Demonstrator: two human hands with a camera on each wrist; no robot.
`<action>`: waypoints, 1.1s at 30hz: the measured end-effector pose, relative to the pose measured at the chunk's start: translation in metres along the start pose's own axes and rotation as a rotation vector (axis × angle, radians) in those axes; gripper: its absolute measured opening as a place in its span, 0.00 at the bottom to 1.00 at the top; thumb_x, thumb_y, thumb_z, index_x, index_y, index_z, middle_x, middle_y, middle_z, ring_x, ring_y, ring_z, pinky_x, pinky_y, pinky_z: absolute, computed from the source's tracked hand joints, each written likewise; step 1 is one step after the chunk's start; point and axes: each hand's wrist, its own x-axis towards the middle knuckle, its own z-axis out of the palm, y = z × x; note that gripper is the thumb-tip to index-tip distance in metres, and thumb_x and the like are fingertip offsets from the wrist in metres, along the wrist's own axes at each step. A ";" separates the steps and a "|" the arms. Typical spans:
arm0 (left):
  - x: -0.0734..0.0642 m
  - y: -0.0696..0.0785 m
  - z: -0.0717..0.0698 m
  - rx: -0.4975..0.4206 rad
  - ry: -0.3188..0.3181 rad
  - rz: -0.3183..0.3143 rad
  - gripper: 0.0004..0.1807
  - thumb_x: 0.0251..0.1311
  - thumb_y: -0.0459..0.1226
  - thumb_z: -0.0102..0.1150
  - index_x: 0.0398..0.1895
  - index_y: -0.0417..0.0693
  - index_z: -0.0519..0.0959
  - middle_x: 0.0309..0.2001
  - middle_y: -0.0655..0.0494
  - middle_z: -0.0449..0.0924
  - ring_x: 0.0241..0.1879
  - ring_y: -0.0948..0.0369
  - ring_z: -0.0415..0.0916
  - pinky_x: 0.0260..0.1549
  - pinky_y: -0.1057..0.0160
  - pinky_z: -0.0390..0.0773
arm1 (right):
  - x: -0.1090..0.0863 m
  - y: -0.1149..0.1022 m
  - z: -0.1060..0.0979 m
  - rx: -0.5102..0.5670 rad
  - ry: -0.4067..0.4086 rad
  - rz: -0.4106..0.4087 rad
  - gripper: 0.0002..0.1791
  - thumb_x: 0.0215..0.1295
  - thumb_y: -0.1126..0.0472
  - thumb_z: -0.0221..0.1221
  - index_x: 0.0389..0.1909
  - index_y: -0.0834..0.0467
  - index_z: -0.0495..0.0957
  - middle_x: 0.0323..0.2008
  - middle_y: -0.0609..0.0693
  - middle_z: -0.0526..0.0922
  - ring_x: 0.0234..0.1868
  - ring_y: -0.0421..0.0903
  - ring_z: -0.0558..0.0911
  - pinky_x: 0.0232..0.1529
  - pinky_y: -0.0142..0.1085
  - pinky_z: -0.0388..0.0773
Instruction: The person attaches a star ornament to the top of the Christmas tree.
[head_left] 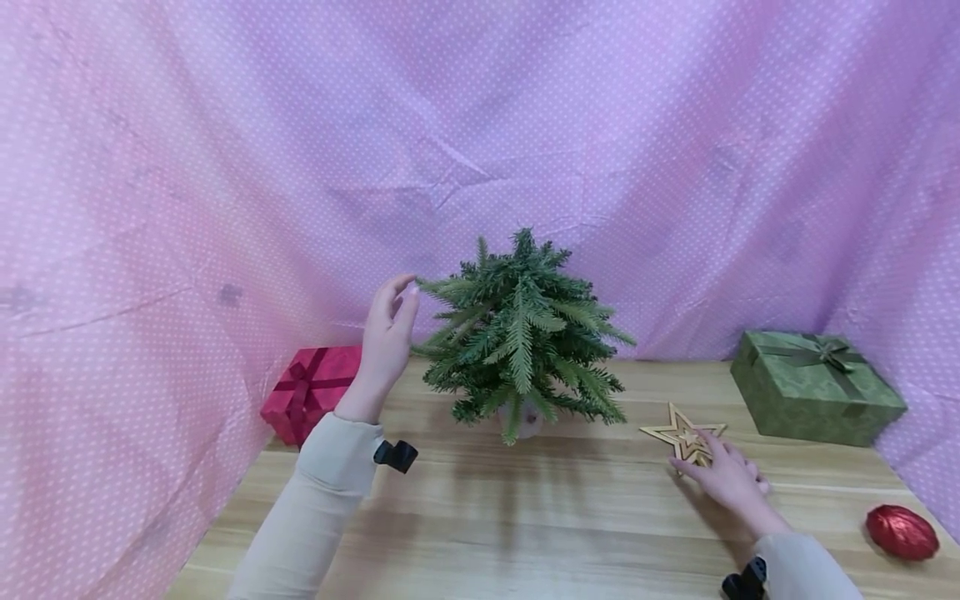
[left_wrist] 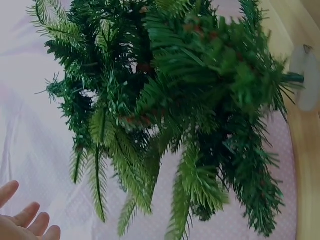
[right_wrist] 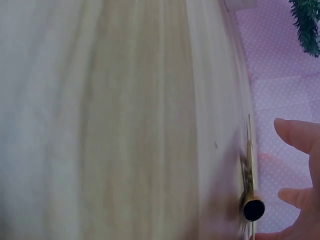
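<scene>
A small green artificial Christmas tree (head_left: 525, 325) stands upright on a pale round base (head_left: 530, 422). My left hand (head_left: 384, 346) is raised at its left side, fingers loosely bent, near the branch tips. In the left wrist view that hand (left_wrist: 27, 225) holds nothing and appears apart from the branches. A gold star ornament (head_left: 677, 433) lies on the table right of the tree, and my right hand (head_left: 727, 482) reaches over its near edge. The right wrist view shows the star (right_wrist: 250, 165) edge-on with a dark-ended tube (right_wrist: 253, 210); the fingers are spread beside it, and I cannot tell if one touches.
A red gift box (head_left: 341, 367) with a dark ribbon sits at the back left of the wooden table (head_left: 480, 533). At the back right is a green gift box (head_left: 817, 387) with a bow. A shiny red ornament (head_left: 902, 532) lies near the right edge. Pink dotted cloth (head_left: 465, 125) hangs around.
</scene>
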 end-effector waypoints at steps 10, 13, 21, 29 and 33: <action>0.014 0.013 0.017 -0.007 -0.060 0.002 0.22 0.71 0.42 0.42 0.63 0.40 0.67 0.65 0.44 0.64 0.67 0.52 0.59 0.68 0.55 0.58 | 0.008 0.006 -0.009 -0.025 -0.008 0.019 0.54 0.58 0.29 0.52 0.71 0.63 0.47 0.64 0.80 0.45 0.52 0.80 0.54 0.42 0.65 0.53; 0.017 0.017 0.018 -0.010 -0.071 -0.005 0.23 0.71 0.43 0.43 0.64 0.41 0.66 0.66 0.44 0.63 0.67 0.51 0.59 0.67 0.54 0.59 | 0.010 0.006 -0.010 -0.029 -0.010 0.015 0.54 0.58 0.30 0.53 0.71 0.64 0.46 0.64 0.81 0.45 0.53 0.81 0.53 0.42 0.65 0.53; 0.025 0.028 0.022 0.003 -0.123 -0.010 0.25 0.71 0.45 0.42 0.66 0.42 0.64 0.67 0.45 0.61 0.68 0.49 0.57 0.67 0.51 0.58 | 0.015 0.007 -0.011 -0.035 -0.002 -0.007 0.51 0.60 0.34 0.53 0.69 0.67 0.48 0.62 0.82 0.47 0.53 0.81 0.53 0.44 0.66 0.53; 0.035 0.038 0.026 0.006 -0.155 -0.036 0.26 0.71 0.50 0.41 0.67 0.48 0.64 0.68 0.49 0.62 0.67 0.51 0.60 0.67 0.53 0.60 | 0.021 0.008 -0.011 -0.057 -0.002 -0.019 0.49 0.60 0.38 0.56 0.69 0.68 0.49 0.62 0.82 0.48 0.54 0.83 0.55 0.47 0.71 0.54; 0.042 0.043 0.028 -0.001 -0.167 -0.035 0.25 0.71 0.49 0.42 0.66 0.48 0.65 0.67 0.51 0.64 0.66 0.56 0.62 0.66 0.57 0.61 | 0.025 0.011 -0.010 -0.099 0.043 -0.081 0.46 0.58 0.43 0.60 0.66 0.70 0.54 0.60 0.82 0.56 0.55 0.81 0.58 0.50 0.68 0.57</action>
